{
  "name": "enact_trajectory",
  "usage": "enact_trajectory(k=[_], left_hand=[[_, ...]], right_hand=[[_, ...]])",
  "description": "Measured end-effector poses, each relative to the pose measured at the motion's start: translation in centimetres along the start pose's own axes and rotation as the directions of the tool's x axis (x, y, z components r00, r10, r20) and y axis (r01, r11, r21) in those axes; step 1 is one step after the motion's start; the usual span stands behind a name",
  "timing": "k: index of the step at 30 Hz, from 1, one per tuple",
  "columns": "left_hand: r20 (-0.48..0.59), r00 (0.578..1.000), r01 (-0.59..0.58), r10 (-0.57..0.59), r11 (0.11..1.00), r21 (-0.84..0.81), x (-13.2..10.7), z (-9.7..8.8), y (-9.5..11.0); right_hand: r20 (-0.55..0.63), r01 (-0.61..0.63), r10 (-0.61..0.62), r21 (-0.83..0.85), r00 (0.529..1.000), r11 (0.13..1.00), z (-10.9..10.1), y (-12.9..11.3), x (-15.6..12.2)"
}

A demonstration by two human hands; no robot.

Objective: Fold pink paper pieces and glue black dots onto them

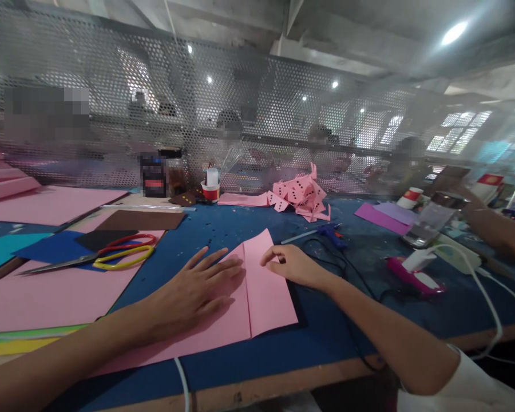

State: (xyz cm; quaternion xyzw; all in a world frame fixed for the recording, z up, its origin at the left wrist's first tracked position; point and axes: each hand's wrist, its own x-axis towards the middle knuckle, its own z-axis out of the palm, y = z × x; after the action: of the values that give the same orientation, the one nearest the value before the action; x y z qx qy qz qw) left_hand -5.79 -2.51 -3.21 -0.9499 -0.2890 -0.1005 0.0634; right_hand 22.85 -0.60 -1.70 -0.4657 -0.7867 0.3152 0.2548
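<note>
A pink sheet of paper (268, 297) lies at the table's front edge, with a vertical crease near its right end. My left hand (206, 286) rests flat on the sheet left of the crease, fingers spread, holding nothing. Over the flap right of the crease is my right hand (294, 264). Its fingers are curled and the thumb and index tips are close together, near the paper's surface. I see nothing between them. The flap's top corner rises slightly.
Scissors (129, 250) with red and yellow handles lie left on coloured sheets. A blue glue gun (332, 234) with its cable is right of the paper. Behind sits a pile of dotted pink cutouts (300, 194). A glass jar (433, 220), power strip (416, 277) and another person's arm (493, 223) are right.
</note>
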Motion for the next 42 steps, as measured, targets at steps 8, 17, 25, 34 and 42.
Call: enact_trajectory(k=[8,17,25,34,42], left_hand=[[0.067,0.998,-0.019,0.016,0.999,0.035,-0.5,-0.1,0.2],[0.059,0.998,-0.004,0.004,1.0,0.006,-0.3,-0.4,0.4],[0.011,1.0,0.003,-0.002,0.999,-0.033,-0.1,-0.6,0.5],[0.027,0.998,-0.051,0.052,0.998,-0.027,-0.4,-1.0,0.7],[-0.004,0.998,-0.056,0.056,0.997,-0.055,-0.5,-0.6,0.5]], right_hand=[[-0.038,0.024,-0.025,-0.034,0.999,0.999,0.3,0.4,0.2],[0.025,0.019,-0.016,-0.091,1.0,0.996,0.0,-0.3,-0.1],[0.001,0.045,-0.045,-0.06,0.999,0.997,-0.1,0.2,0.1],[-0.06,0.053,-0.056,-0.044,0.997,0.998,-0.1,0.8,0.4],[0.036,0.084,-0.082,-0.048,0.996,0.995,-0.3,-0.1,-0.2]])
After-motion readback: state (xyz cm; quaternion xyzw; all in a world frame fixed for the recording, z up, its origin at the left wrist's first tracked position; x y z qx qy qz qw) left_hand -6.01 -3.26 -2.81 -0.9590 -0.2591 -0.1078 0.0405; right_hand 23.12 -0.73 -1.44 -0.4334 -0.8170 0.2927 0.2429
